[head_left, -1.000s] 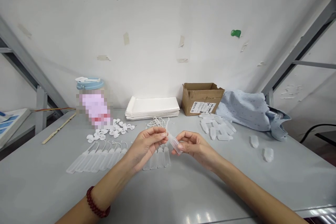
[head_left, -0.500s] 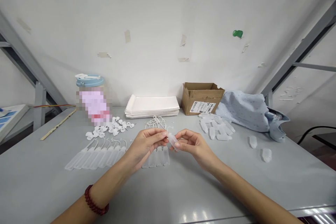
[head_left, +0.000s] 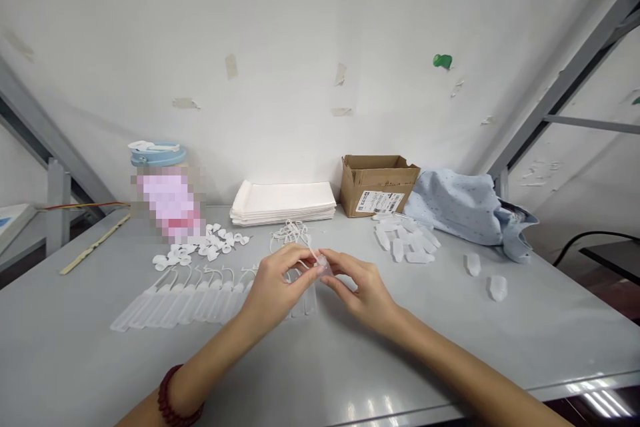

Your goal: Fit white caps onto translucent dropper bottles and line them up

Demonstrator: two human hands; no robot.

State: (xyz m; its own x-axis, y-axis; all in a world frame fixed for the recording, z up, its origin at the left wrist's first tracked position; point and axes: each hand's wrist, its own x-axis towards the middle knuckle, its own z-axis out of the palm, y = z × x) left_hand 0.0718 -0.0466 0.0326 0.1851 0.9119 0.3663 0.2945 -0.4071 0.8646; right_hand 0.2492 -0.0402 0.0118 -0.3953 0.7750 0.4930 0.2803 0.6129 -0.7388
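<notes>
My left hand and my right hand meet over the middle of the grey table. Together they pinch a small clear plastic bottle with a thin white loop at its top. Both hands have their fingers closed on it. Just behind and under my hands lies a row of finished clear bottles with curved white loops, side by side. A tangle of loose white loops lies a little farther back.
White caps lie scattered left of centre, and clear empty bottles are piled to the right, with two strays. At the back stand a blue-lidded jar, stacked white sheets, a cardboard box and a blue cloth.
My hands have come closer together and dropped toward the table, and the bottle between them now sits lower and more upright. The camera view has shifted slightly to the right.
</notes>
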